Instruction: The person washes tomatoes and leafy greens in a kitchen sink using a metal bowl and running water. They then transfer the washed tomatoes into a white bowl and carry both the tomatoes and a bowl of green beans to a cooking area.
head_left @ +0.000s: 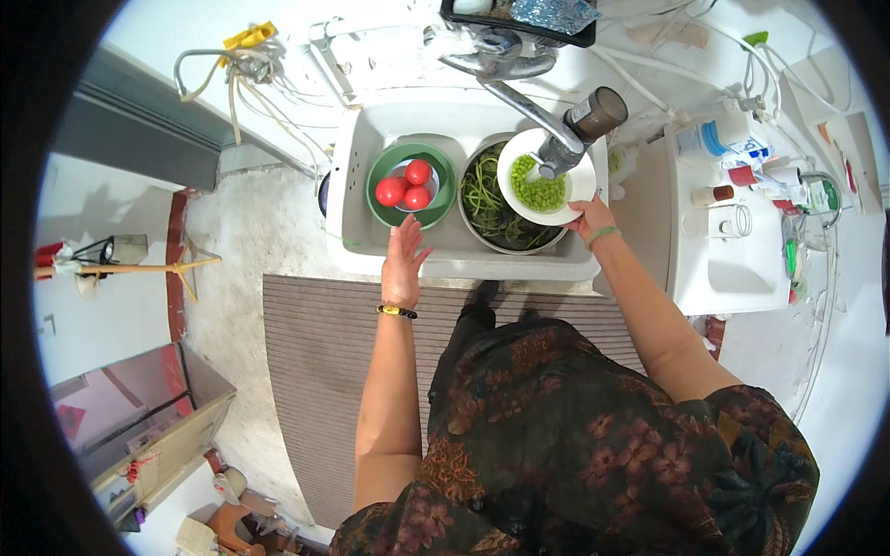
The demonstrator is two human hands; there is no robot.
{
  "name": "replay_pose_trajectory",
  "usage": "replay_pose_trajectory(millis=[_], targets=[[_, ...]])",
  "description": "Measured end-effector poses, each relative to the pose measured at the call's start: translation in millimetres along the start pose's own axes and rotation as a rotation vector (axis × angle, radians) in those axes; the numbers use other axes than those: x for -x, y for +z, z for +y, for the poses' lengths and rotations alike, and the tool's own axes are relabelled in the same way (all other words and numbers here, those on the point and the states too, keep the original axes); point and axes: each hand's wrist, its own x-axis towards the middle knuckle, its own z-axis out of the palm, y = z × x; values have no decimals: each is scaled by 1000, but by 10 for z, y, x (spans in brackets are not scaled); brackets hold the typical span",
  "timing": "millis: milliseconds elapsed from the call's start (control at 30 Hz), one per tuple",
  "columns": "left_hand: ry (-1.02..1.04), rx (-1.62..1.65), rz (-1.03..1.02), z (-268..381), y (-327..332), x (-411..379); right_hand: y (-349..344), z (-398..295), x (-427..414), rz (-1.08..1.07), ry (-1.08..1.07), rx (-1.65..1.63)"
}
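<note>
My right hand grips the rim of a white bowl of green peas or beans. The bowl is under the filter on the tap spout, and a pale streak below the outlet looks like running water. Beneath the bowl, partly covered by it, a round metal basin holds leafy greens. My left hand is empty, thumb apart from the fingers, over the sink's front rim. Just beyond its fingertips stands a green basin. Several red tomatoes sit in it, over a smaller pale bowl.
Both basins stand in a white sink. A chrome tap and a black tray are above it. At right, a white washbasin bears bottles and jars. A ribbed mat covers the floor. Cords hang at upper left.
</note>
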Motion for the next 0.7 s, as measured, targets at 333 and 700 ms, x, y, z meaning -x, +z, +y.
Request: replay_pose_trajectory(millis=[333, 700], targets=[[384, -281, -42, 879, 541, 24, 142, 46, -15, -63, 63, -72], [377, -332, -21, 975, 745, -26, 168, 28, 52, -138, 58, -35]])
